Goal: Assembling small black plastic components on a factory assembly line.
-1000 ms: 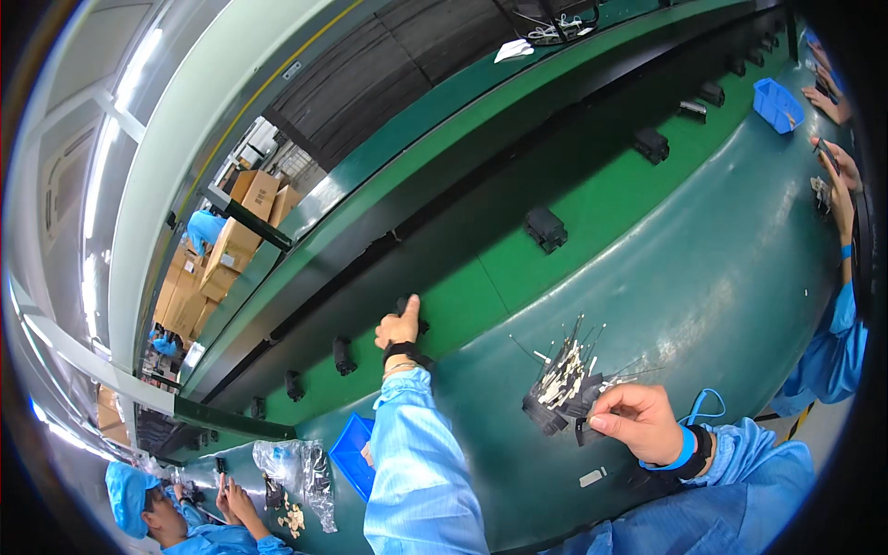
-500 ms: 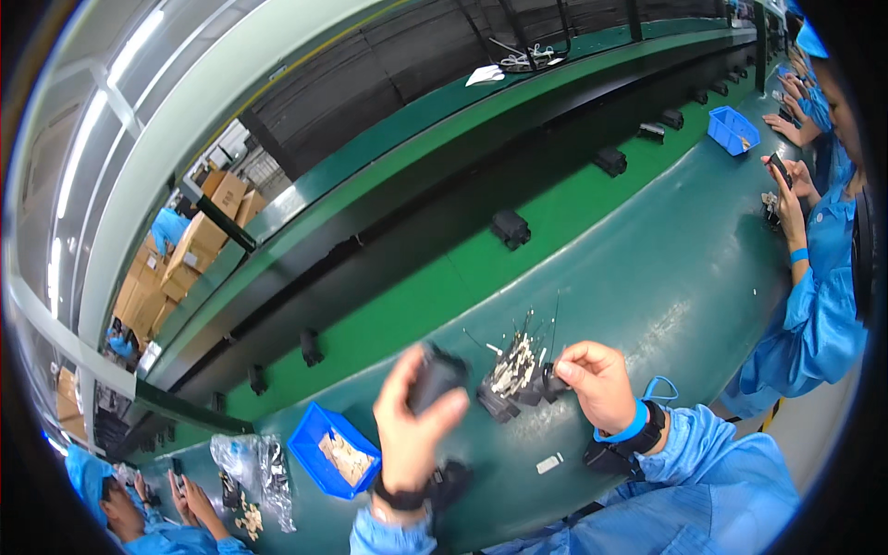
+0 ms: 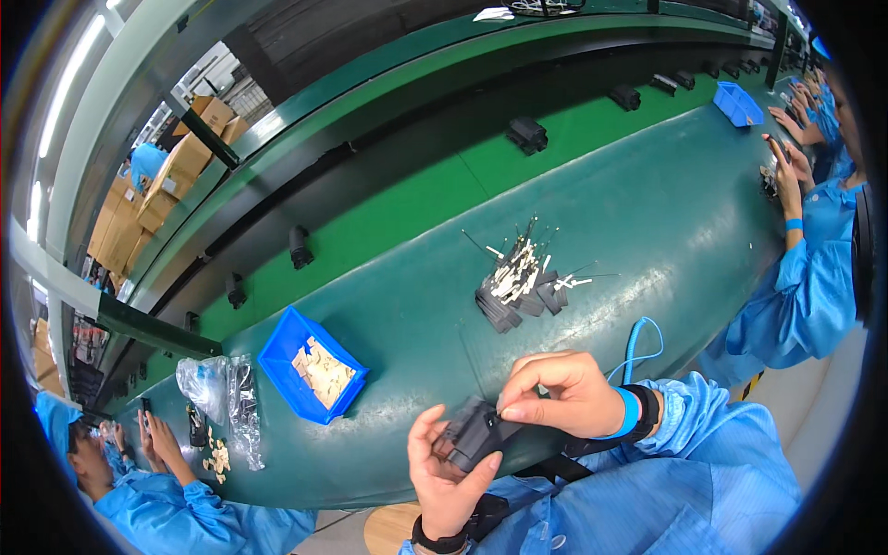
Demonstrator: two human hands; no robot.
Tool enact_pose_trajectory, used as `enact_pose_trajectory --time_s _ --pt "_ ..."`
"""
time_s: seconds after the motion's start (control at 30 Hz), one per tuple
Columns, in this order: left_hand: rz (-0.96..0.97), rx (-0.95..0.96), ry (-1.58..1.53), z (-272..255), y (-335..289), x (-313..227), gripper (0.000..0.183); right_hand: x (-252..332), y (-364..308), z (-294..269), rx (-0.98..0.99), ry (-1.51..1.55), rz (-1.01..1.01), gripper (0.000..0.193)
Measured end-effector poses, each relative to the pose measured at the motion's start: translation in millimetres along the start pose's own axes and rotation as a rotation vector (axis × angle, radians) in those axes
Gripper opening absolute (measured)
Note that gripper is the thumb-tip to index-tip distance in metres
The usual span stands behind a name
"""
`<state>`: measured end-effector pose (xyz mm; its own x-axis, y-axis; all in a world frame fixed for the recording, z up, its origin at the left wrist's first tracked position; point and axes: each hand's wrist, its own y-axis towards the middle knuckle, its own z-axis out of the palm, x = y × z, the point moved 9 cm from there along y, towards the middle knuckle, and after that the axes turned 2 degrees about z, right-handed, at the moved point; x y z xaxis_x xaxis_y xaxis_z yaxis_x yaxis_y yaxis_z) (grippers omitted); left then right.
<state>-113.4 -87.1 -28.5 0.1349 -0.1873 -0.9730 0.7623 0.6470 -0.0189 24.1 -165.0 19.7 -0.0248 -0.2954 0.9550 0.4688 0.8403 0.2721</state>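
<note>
A black, boxy plastic housing point(image 3: 473, 433) rests in my left hand point(image 3: 444, 481), with the fingers and thumb wrapped around its sides. My right hand point(image 3: 560, 393) is closed in a pinch at the housing's upper right end. Whatever lies between those fingertips is hidden. A thin dark line, perhaps a wire, rises from near the housing toward a pile of flat dark pieces point(image 3: 499, 310) with white strips and thin wires. This pile lies on the green worktable point(image 3: 407, 305), beyond my hands and apart from them.
A blue bin point(image 3: 301, 407) with pale, flat pieces stands left of my hands, beside clear plastic bags point(image 3: 202, 384). Black units point(image 3: 527, 135) sit spaced along the green strip point(image 3: 388, 222) behind the table. Co-workers sit left and right; a blue cord point(image 3: 638, 333) loops near my right wrist.
My right hand has left the pile's edge and come to the housing. The left hand has brought the housing nearer my body. The whole view has tilted downward.
</note>
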Motion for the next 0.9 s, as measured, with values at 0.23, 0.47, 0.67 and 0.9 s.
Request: enact_pose_trajectory --time_s 0.23,0.47,0.67,0.9 --pt "0.038 -0.120 -0.073 -15.4 -0.9 -1.9 0.071 6.6 -5.6 19.0 0.039 -0.205 -0.103 0.007" --pt "0.066 0.006 0.165 -13.5 0.1 -2.4 0.064 7.4 -4.3 28.5 0.091 -0.267 -0.137 0.005" --pt "0.023 -0.012 0.117 -16.1 -2.0 -7.7 0.064 -0.4 -5.9 33.8 0.106 -0.252 -0.141 0.007" --pt "0.173 0.043 0.311 -20.2 0.9 -23.8 0.067 0.3 -7.9 35.8 0.109 -0.243 -0.167 0.007"
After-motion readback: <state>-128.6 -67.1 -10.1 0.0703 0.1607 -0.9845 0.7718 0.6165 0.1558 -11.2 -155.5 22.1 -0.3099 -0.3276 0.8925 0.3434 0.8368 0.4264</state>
